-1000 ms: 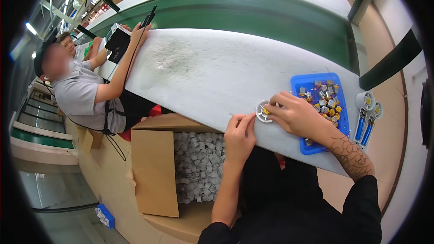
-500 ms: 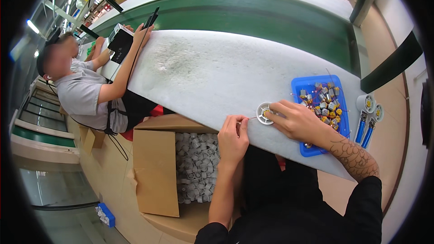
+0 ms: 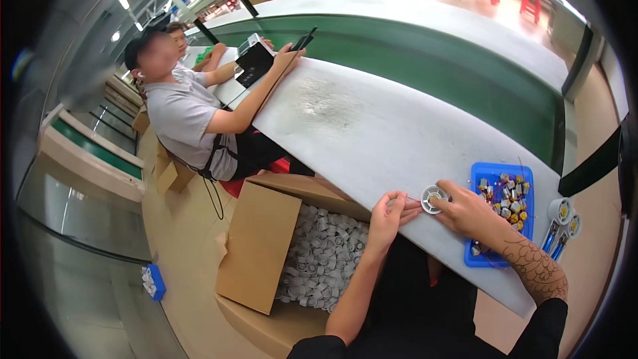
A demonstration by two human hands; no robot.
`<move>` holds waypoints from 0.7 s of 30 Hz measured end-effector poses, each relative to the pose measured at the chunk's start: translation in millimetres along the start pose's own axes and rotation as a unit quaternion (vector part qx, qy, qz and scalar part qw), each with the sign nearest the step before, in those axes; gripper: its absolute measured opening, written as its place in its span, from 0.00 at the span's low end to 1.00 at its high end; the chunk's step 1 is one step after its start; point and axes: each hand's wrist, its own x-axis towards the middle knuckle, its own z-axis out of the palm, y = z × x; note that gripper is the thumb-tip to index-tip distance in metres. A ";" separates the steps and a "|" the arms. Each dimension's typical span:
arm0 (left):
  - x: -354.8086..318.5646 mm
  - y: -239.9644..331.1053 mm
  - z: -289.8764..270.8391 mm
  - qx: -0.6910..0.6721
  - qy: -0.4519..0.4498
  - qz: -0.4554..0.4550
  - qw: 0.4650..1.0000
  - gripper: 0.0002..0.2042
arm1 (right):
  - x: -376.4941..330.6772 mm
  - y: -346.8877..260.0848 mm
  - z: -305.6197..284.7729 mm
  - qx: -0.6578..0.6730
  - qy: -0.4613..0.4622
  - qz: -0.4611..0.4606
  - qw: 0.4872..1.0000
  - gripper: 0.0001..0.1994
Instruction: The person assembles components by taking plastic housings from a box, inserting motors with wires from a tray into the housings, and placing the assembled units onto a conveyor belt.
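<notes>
At the near edge of the pale worktop, my right hand (image 3: 465, 211) grips a white round plastic housing (image 3: 426, 191) with spokes inside its ring. The right fingertips press at its middle and far side. Just left of it, my left hand (image 3: 387, 221) has thumb and fingers pinched on a thin wire (image 3: 413, 199) that runs to the housing. Beside my right forearm lies a blue tray (image 3: 502, 167) full of small motors (image 3: 512, 199) with yellow ends and thin wires. The inside of the housing is partly covered by my fingers.
Two white round pieces (image 3: 563, 210) with blue handle-like parts (image 3: 553, 239) lie right of the tray. Below the worktop's edge, an open cardboard box (image 3: 256, 246) holds many white plastic parts (image 3: 322, 259). A co-worker (image 3: 183, 103) sits at left holding a dark device; a green belt (image 3: 412, 83) runs behind.
The view has turned, so the scene sits further right and lower. My left fingers now reach out more toward the housing; both hands stay at it.
</notes>
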 end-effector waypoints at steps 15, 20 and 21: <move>-113.0 -50.9 -80.9 -0.054 0.187 0.040 0.980 0.16 | 125.5 160.3 -55.8 -0.030 0.257 0.090 0.962 0.10; -180.2 -163.5 -189.0 0.117 0.350 -0.020 0.929 0.11 | 115.7 250.5 -62.6 -0.103 0.288 0.241 0.921 0.12; -206.9 -201.9 -226.9 0.126 0.361 -0.080 0.921 0.11 | 122.2 256.1 -52.3 -0.099 0.286 0.257 0.918 0.12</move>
